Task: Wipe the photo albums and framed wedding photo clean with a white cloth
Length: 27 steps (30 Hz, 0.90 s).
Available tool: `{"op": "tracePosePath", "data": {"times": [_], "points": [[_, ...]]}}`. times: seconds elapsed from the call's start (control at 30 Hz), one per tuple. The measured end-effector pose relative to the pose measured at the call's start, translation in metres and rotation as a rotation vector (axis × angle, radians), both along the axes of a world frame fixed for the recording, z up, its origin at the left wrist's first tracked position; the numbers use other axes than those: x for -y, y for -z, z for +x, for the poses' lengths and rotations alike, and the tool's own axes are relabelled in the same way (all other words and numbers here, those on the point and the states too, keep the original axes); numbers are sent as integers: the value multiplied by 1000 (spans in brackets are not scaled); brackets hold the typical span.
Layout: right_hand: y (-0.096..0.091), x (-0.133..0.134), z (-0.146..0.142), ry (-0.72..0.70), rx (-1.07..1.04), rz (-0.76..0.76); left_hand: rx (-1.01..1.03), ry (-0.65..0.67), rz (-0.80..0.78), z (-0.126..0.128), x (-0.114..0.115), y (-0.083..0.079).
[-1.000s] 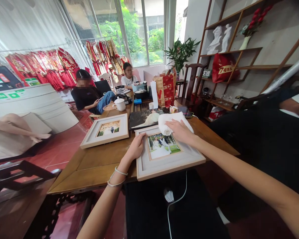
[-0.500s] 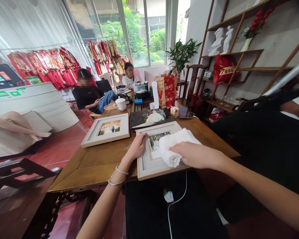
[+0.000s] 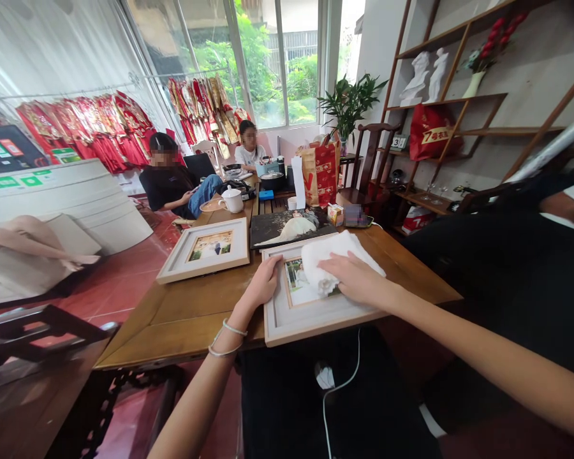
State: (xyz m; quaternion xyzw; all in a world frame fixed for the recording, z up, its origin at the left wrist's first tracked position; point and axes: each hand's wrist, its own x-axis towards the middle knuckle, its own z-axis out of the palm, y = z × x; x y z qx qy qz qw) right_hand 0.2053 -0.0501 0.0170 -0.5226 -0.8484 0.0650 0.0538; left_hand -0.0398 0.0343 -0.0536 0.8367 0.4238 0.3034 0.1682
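Observation:
A light wooden picture frame (image 3: 287,328) lies at the near edge of the table, with a photo inside its pale mount. My left hand (image 3: 266,280) is closed on the frame's left side, thumb on top along the rim. With my right hand (image 3: 354,277) I press a folded white towel (image 3: 347,245) onto the frame's face, fingers bent over the cloth. The towel hides the right part of the photo and the frame's upper right corner. To the left, a second framed photo (image 3: 172,261) lies flat on the tabletop.
Behind the frame lies a dark photo panel (image 3: 287,226) on the wooden table (image 3: 182,319). A lidded white mug (image 3: 232,199), a paper bag (image 3: 318,172) and a phone (image 3: 358,220) stand or lie farther back. Two people sit beyond. A white cable (image 3: 342,382) hangs in front.
My right hand and the towel have moved up and away from me across the frame, uncovering its lower part. My left hand stays on the frame's left side.

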Motion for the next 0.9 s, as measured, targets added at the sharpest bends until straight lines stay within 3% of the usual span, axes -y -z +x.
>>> {"op": "tracePosePath", "data": {"times": [0.2, 0.37, 0.57, 0.77, 0.9], "points": [[6, -54, 3, 125, -109, 98, 17, 8, 14, -1, -1, 2], [7, -61, -9, 51, -23, 19, 11, 9, 18, -1, -1, 2], [6, -16, -18, -102, -20, -70, 8, 7, 29, -1, -3, 5], [-29, 50, -7, -181, -18, -198, 1, 6, 37, -1, -3, 5], [-43, 70, -4, -182, -36, -220, -4, 17, 55, -2, -3, 5]]}}
